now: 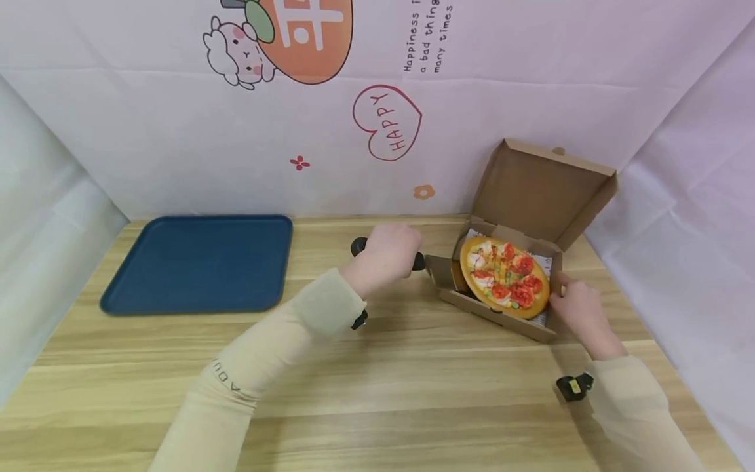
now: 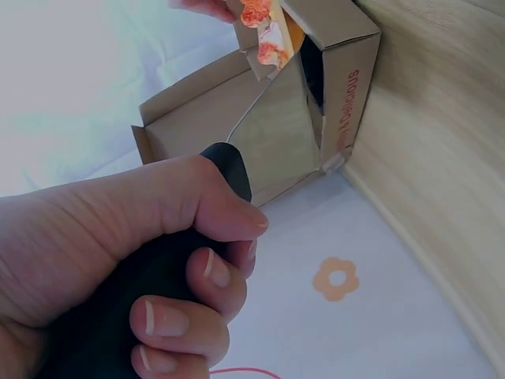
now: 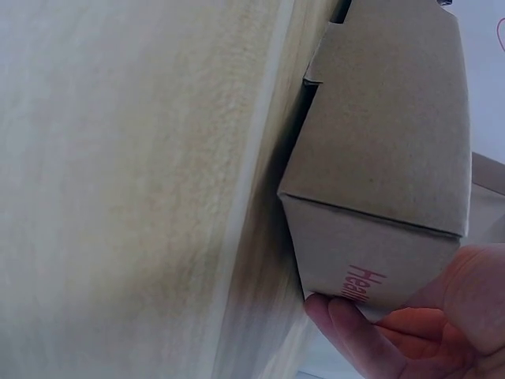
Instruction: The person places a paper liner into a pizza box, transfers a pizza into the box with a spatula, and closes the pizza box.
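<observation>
My left hand [image 1: 383,259] grips the black handle of a spatula with a wide, flat metal blade [image 2: 280,134]. The blade [image 1: 442,272] reaches over the left wall of an open cardboard pizza box [image 1: 495,319], its far end hidden at the pizza's left edge. Inside the box lies a round pizza [image 1: 504,278] with red and white toppings, a little tilted, on printed paper. At the box's right wall, my right hand [image 1: 580,311] holds on, its fingertips [image 3: 347,328] against the outside in the right wrist view.
The box lid [image 1: 539,190] stands raised towards the back cloth [image 1: 330,124]. A dark blue tray [image 1: 197,262] lies at the back left of the wooden table [image 1: 413,406]. White cloth [image 1: 702,196] borders the table on both sides.
</observation>
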Available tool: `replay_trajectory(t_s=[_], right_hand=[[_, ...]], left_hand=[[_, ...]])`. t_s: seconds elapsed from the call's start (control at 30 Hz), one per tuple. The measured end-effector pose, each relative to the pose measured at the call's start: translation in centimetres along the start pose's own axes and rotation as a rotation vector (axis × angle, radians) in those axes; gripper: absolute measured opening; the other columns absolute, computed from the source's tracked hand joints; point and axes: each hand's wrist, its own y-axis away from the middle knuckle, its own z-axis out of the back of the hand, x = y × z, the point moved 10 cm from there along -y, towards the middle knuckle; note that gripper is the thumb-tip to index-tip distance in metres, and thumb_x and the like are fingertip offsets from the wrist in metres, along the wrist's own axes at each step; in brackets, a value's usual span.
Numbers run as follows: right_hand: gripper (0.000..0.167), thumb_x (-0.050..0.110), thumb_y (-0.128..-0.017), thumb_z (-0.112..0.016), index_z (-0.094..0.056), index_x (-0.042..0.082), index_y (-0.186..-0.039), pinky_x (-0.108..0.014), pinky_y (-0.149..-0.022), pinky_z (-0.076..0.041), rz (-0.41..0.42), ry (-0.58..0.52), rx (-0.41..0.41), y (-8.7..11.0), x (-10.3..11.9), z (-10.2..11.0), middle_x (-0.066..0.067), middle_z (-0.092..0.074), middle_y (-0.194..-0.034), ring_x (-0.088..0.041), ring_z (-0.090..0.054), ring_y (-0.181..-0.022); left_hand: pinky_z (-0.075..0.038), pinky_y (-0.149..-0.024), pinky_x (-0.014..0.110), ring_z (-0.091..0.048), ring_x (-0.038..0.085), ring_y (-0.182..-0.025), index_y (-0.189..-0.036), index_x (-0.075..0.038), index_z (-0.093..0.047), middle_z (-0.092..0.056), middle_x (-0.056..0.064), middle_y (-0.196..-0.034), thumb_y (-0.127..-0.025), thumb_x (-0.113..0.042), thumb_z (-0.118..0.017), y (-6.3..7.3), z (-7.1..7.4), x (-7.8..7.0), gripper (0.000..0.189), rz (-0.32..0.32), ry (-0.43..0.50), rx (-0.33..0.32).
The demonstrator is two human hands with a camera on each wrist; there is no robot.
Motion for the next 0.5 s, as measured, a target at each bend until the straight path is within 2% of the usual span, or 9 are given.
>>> replay_trajectory(t_s=[0.17, 0.4, 0.5], right_hand=[[0.033, 0.003, -0.08, -0.046, -0.048, -0.012, -0.11, -0.031, -0.041, -0.035, 0.006, -0.008, -0.004, 0.0, 0.3, -0.2, -0.032, -0.054, -0.079, -0.024, -0.046, -0.05], [0.046, 0.004, -0.081, -0.045, -0.043, -0.016, -0.122, -0.03, -0.041, -0.034, -0.006, 0.003, 0.008, -0.1, 0.1, -0.4, -0.038, -0.052, -0.089, -0.024, -0.045, -0.051], [0.045, 0.004, -0.08, -0.045, -0.044, -0.015, -0.121, -0.03, -0.041, -0.033, 0.005, 0.01, -0.007, -0.1, 0.0, -0.1, -0.038, -0.052, -0.089, -0.025, -0.044, -0.051]], left_hand=[[-0.048, -0.055, 0.031, -0.054, 0.012, -0.069, -0.08, -0.014, -0.061, -0.06, -0.001, -0.079, -0.076, -0.006, -0.064, 0.8, 0.4, 0.3, 0.009, -0.004, -0.018, -0.018], [-0.047, -0.054, 0.029, -0.055, 0.012, -0.072, -0.082, -0.014, -0.062, -0.061, -0.001, -0.083, -0.075, -0.008, -0.066, 1.4, 0.6, 0.9, 0.01, 0.01, -0.044, 0.0], [-0.047, -0.054, 0.028, -0.055, 0.013, -0.072, -0.083, -0.014, -0.063, -0.061, 0.0, -0.084, -0.074, -0.01, -0.068, 1.5, 0.7, 1.2, 0.011, 0.015, -0.039, 0.004]])
